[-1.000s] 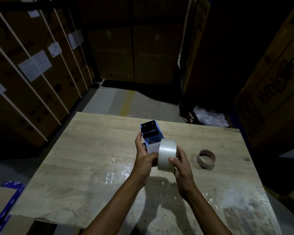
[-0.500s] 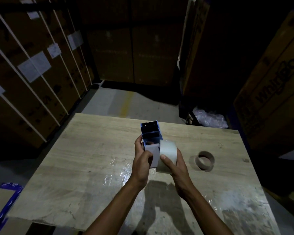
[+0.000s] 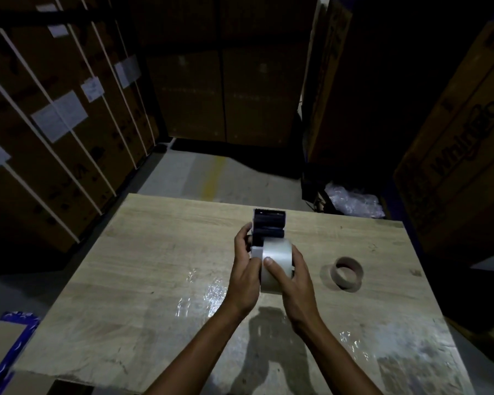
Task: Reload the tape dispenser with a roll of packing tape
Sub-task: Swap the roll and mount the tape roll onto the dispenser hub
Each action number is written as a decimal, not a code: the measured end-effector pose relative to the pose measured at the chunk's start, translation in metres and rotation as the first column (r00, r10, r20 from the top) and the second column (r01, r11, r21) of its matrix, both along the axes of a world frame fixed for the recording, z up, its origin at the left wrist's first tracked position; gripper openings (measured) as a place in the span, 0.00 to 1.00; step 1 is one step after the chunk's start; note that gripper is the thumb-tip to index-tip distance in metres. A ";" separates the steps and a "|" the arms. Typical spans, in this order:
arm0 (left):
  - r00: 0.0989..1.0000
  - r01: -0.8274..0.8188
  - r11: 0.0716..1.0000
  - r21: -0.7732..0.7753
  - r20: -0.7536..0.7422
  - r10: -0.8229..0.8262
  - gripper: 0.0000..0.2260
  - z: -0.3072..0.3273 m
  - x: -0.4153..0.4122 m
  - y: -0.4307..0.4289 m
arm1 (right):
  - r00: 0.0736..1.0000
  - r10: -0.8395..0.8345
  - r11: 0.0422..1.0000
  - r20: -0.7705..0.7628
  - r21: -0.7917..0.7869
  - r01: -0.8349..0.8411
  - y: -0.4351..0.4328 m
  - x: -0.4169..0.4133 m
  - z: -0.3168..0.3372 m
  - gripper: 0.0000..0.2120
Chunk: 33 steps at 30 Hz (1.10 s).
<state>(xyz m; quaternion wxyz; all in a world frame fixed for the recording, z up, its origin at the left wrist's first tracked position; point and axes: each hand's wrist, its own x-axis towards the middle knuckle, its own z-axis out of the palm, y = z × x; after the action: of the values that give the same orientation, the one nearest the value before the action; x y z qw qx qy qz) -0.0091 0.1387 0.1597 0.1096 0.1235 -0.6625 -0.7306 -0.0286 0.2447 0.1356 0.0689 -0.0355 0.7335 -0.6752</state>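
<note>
The blue and black tape dispenser [image 3: 269, 225] is held above the middle of the wooden table [image 3: 154, 266], its toothed cutter end pointing away from me. My left hand [image 3: 244, 269] grips its left side. A full roll of clear packing tape [image 3: 277, 259] sits against the dispenser's near end, and my right hand [image 3: 293, 276] wraps around the roll with the thumb on top. Whether the roll sits on the hub is hidden by the roll and my fingers.
An empty brown cardboard tape core [image 3: 348, 272] lies on the table to the right of my hands. Strips of clear film [image 3: 203, 292] shine on the tabletop. Tall stacked cartons [image 3: 54, 124] surround the table; crumpled plastic [image 3: 354, 201] lies behind its far right corner.
The roll has moved left, from beside the dispenser to in line with its near end. The dispenser has turned so its cutter end faces straight away.
</note>
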 end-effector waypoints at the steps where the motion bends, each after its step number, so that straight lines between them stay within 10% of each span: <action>1: 1.000 -0.003 1.000 0.013 0.015 0.003 0.28 0.000 0.000 0.000 | 1.000 0.000 1.000 0.024 -0.017 0.001 -0.001 0.000 -0.001 0.36; 13: 0.985 0.065 0.942 0.329 0.129 -0.113 0.21 -0.008 -0.001 -0.002 | 0.998 0.051 0.995 0.024 -0.085 -0.049 -0.008 -0.001 -0.010 0.41; 33: 0.961 0.200 0.903 0.380 0.106 -0.257 0.30 -0.024 -0.007 -0.045 | 0.979 0.195 0.972 -0.066 0.147 -0.184 -0.022 -0.013 -0.013 0.35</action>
<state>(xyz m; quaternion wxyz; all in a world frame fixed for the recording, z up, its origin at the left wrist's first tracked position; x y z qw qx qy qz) -0.0159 0.0935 0.1360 -0.0531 0.1189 -0.5315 -0.8370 -0.0414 0.2231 0.1225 0.1059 -0.1276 0.7745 -0.6105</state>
